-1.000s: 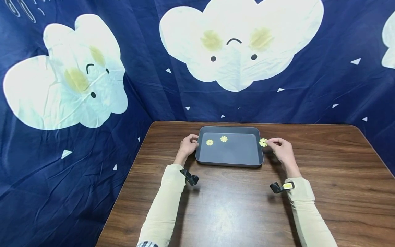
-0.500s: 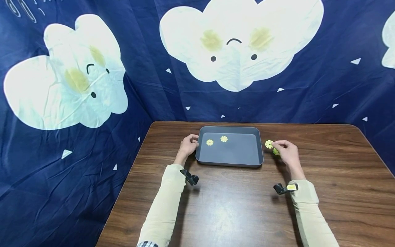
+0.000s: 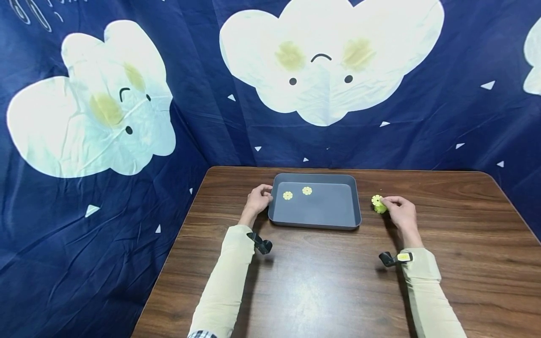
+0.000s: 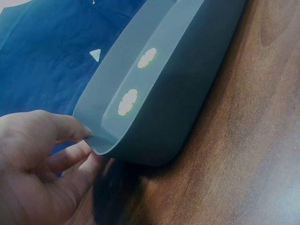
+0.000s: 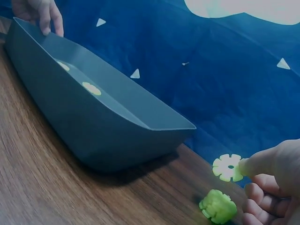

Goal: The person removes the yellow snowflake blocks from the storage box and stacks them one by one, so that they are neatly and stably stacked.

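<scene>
My left hand (image 3: 257, 200) grips the left end of a dark grey rectangular baking pan (image 3: 321, 211); in the left wrist view its thumb and fingers pinch the rim. Two yellow notched flower-shaped discs, one (image 3: 285, 196) farther left and one (image 3: 309, 189) nearer the middle, lie flat inside. To the right of the pan, my right hand (image 3: 401, 215) pinches another flower-shaped disc (image 5: 222, 171) between thumb and forefinger. Just below that disc, a small pile of yellow-green flower discs (image 5: 218, 206) sits on the table, apart from the fingers in the right wrist view.
The brown wood-grain table (image 3: 313, 291) has rounded far corners. Behind and to the left hangs a dark blue cloth (image 3: 203, 84) with white clouds. Black camera mounts sit on the left wrist (image 3: 261, 243) and the right wrist (image 3: 388, 259).
From the pan's right rim, my right hand has moved right, still pinching the disc, to over the small pile. The left hand and the pan have stayed in place.
</scene>
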Demonstrator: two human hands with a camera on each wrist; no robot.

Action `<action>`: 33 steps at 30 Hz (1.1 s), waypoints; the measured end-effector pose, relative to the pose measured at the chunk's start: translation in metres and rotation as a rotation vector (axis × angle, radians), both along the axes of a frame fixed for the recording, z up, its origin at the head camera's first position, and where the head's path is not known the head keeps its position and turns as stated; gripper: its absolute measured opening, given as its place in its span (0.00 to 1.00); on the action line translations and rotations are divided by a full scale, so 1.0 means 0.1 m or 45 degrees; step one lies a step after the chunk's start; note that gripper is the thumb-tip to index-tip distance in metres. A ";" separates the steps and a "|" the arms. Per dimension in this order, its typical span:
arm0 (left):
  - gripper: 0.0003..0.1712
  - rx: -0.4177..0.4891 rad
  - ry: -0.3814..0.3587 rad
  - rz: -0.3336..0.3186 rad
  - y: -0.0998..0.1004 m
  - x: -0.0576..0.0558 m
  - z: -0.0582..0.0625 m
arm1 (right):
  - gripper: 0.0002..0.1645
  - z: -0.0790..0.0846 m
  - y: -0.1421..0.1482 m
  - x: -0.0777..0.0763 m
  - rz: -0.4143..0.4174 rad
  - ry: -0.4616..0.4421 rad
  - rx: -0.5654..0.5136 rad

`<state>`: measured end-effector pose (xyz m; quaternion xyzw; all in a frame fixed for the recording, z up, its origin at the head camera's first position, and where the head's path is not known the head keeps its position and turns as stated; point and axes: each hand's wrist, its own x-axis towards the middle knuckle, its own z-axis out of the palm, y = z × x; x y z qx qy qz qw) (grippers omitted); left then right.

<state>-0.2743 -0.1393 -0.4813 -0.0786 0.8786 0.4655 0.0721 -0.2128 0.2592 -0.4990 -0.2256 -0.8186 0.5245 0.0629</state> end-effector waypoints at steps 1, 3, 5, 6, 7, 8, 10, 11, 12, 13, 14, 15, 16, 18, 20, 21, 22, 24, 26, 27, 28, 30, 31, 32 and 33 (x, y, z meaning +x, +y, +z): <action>0.22 0.000 -0.001 0.002 0.00 0.00 0.01 | 0.24 0.00 0.01 0.00 -0.002 -0.011 0.000; 0.23 0.001 -0.005 0.005 0.00 0.01 0.01 | 0.24 -0.01 0.03 0.00 -0.006 -0.032 -0.007; 0.23 0.002 -0.009 0.005 0.00 0.01 0.02 | 0.23 -0.02 0.06 0.00 -0.014 -0.052 -0.015; 0.23 0.000 -0.009 0.005 0.00 0.01 0.02 | 0.23 -0.02 0.07 0.00 -0.016 -0.064 -0.011; 0.23 -0.002 -0.008 0.004 0.00 0.01 0.02 | 0.21 -0.03 0.07 0.00 -0.022 -0.071 -0.014; 0.23 -0.001 -0.008 0.004 0.00 0.01 0.02 | 0.20 -0.03 0.09 0.00 -0.027 -0.076 -0.016; 0.23 -0.001 -0.006 0.003 0.00 0.01 0.02 | 0.19 -0.04 0.10 0.00 -0.033 -0.093 -0.006; 0.23 -0.002 -0.006 0.003 0.00 0.00 0.02 | 0.18 -0.04 0.10 0.01 -0.031 -0.100 0.003; 0.23 -0.003 -0.005 0.002 0.00 0.00 0.02 | 0.18 -0.04 0.11 0.01 -0.025 -0.111 0.015; 0.23 -0.002 -0.006 0.003 0.00 0.00 0.01 | 0.19 -0.05 0.11 0.01 -0.022 -0.116 0.028; 0.23 0.000 -0.009 0.004 0.00 0.00 0.01 | 0.20 -0.05 0.12 0.01 -0.012 -0.126 0.051; 0.22 0.000 -0.011 0.005 0.00 0.00 0.01 | 0.21 -0.05 0.12 0.01 -0.004 -0.131 0.077; 0.22 -0.001 -0.013 0.007 0.00 0.00 0.01 | 0.22 -0.05 0.13 0.01 -0.001 -0.134 0.102; 0.22 0.000 -0.017 0.009 0.00 0.00 0.01 | 0.22 -0.05 0.13 0.01 0.015 -0.135 0.159; 0.22 0.000 -0.019 0.013 0.00 0.00 0.00 | 0.22 -0.05 0.13 0.00 0.016 -0.128 0.210; 0.22 -0.001 -0.018 0.014 0.00 0.00 0.00 | 0.22 -0.05 0.13 0.00 0.018 -0.121 0.233; 0.22 0.000 -0.017 0.014 0.00 0.00 0.00 | 0.21 -0.05 0.13 -0.01 0.019 -0.119 0.254; 0.22 -0.001 -0.014 0.016 -0.01 0.00 -0.01 | 0.20 -0.06 0.13 -0.01 0.021 -0.113 0.286; 0.22 -0.002 -0.011 0.017 0.00 0.00 0.00 | 0.20 -0.07 0.13 -0.01 0.023 -0.110 0.308; 0.22 -0.002 -0.011 0.017 0.00 0.00 0.00 | 0.20 -0.07 0.13 -0.01 0.025 -0.110 0.315; 0.22 -0.002 -0.010 0.016 0.00 0.00 0.00 | 0.20 -0.07 0.13 -0.01 0.027 -0.109 0.319; 0.23 -0.001 -0.008 0.015 0.00 0.00 0.00 | 0.21 -0.08 0.13 -0.02 0.031 -0.111 0.324; 0.23 0.001 -0.010 0.014 0.00 0.00 0.00 | 0.21 -0.08 0.13 -0.02 0.033 -0.112 0.327; 0.23 0.004 -0.011 0.012 0.00 0.00 0.00 | 0.21 -0.09 0.13 -0.02 0.033 -0.112 0.329; 0.23 0.007 -0.013 0.011 0.00 0.00 -0.01 | 0.21 -0.09 0.12 -0.02 0.034 -0.113 0.331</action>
